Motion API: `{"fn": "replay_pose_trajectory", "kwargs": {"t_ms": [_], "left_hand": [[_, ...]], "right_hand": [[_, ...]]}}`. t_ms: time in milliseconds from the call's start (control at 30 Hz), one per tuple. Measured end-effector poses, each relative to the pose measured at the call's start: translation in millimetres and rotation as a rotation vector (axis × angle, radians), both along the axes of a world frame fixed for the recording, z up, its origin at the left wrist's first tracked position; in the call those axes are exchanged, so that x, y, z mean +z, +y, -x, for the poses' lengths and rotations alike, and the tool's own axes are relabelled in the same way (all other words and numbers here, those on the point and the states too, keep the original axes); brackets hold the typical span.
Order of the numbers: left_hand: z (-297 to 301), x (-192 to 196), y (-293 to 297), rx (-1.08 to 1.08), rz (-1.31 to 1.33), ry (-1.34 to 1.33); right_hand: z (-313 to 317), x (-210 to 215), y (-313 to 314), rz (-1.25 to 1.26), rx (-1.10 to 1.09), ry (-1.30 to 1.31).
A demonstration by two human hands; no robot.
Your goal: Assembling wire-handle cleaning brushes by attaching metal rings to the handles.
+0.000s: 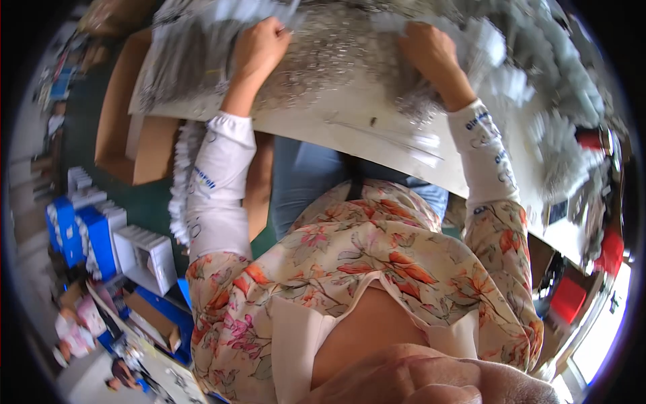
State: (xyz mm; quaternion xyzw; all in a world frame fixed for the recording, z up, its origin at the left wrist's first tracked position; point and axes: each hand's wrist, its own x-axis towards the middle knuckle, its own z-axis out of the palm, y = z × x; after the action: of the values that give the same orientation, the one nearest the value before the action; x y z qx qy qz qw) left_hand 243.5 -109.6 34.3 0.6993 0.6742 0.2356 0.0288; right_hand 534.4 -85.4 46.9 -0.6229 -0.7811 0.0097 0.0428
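My left hand (261, 48) is closed at the far side of the table, its fingertips pinched together beside a translucent whitish strip or film. What is in the pinch is too blurred to name. My right hand (429, 54) is also closed, its fingers curled down next to bundles of translucent white strips (486, 46); whatever it grips is hidden. Between my hands lies a spread heap of small shiny metal pieces (323, 64). Left of my left hand, a thick layer of thin grey strips (185, 64) covers the table corner.
A few thin clear strips (414, 143) lie near the white table's (303, 124) front edge. More pale bundles (562, 74) stand along the right. An open cardboard box (151, 158) is below the left corner. Blue and white bins (101, 236) stand left; people (81, 330) sit farther off.
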Motion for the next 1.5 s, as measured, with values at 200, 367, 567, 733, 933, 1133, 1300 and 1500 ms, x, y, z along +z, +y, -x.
{"fn": "replay_pose_trajectory", "kwargs": {"t_ms": [200, 367, 567, 733, 933, 1133, 1300, 1500], "left_hand": [[15, 14, -11, -0.088, 0.207, -0.814], [36, 54, -19, -0.377, 0.537, -1.151], [181, 45, 27, 0.145, 0.047, -0.273], [347, -35, 25, 0.044, 0.157, 0.158], [326, -35, 49, 0.196, 0.254, -0.043], [333, -7, 48, 0.238, 0.316, -0.081], [243, 33, 39, 0.265, 0.194, 0.161], [155, 64, 21, 0.087, -0.012, -0.341]], "right_hand": [[-2, 12, -16, -0.051, -0.071, 0.117], [-21, -2, -11, -0.055, -0.002, 0.439], [-100, 60, -39, -0.472, -0.122, 1.353], [-182, 61, -57, -0.544, -0.265, 1.389], [-242, 4, -96, -0.436, -0.666, 0.698], [-258, -23, -63, -0.139, -0.791, 0.469], [-265, -38, -60, -0.150, -0.687, 0.734], [-274, 42, -73, -0.808, -0.527, 0.984]]}}
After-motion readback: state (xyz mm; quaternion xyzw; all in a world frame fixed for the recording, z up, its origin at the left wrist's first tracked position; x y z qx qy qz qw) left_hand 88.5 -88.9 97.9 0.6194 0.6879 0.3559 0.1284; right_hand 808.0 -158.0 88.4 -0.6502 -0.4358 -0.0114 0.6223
